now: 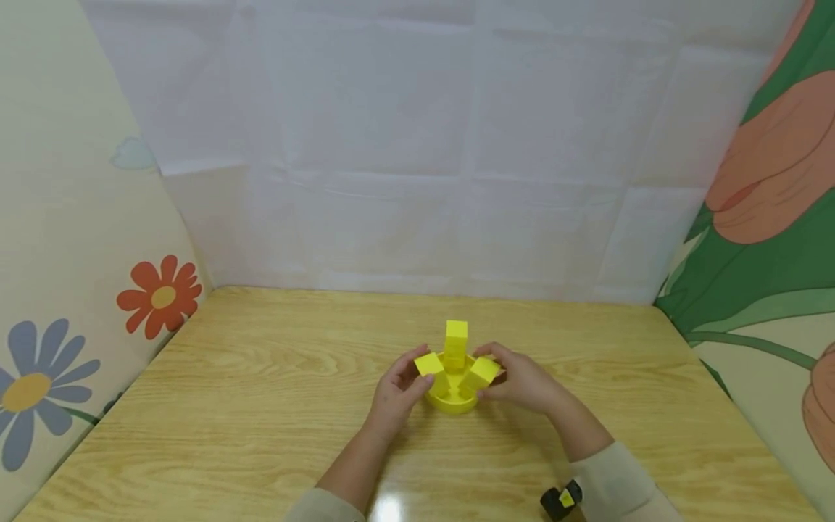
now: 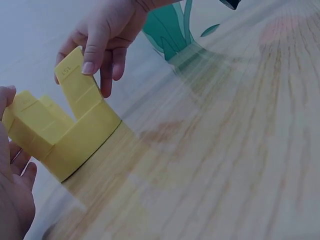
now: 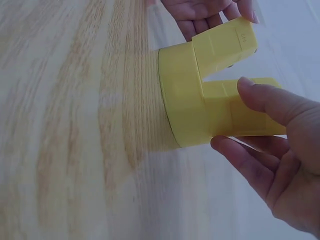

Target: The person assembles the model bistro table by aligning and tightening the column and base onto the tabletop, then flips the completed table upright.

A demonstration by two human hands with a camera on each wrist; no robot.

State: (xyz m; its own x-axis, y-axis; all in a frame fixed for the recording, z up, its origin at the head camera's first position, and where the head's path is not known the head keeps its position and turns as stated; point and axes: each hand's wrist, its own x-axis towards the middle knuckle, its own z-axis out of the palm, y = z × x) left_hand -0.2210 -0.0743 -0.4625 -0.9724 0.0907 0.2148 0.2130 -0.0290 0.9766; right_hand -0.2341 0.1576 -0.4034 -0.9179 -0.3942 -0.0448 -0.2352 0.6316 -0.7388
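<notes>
A yellow round, shallow dish-like base [image 1: 454,407] stands upright on the table, with three block-like yellow prongs rising from it. My left hand [image 1: 393,395] pinches the left prong [image 1: 430,365], thumb in front and fingers behind. The right prong [image 1: 483,372] is held between the thumb and fingers of my right hand [image 1: 525,380]. Neither hand touches the back prong [image 1: 457,335], which stands straight up. Small raised marks show near the tip of a prong [image 2: 75,72] in the left wrist view. In the right wrist view, the round base [image 3: 185,95] sits flat against the wood.
The wood-grain table [image 1: 274,406] reaches back to a creased white sheet [image 1: 391,145]. Flower-printed panels [image 1: 85,239] flank it on both sides. A small black device with a yellow patch [image 1: 559,502] lies beside the right sleeve [image 1: 620,482].
</notes>
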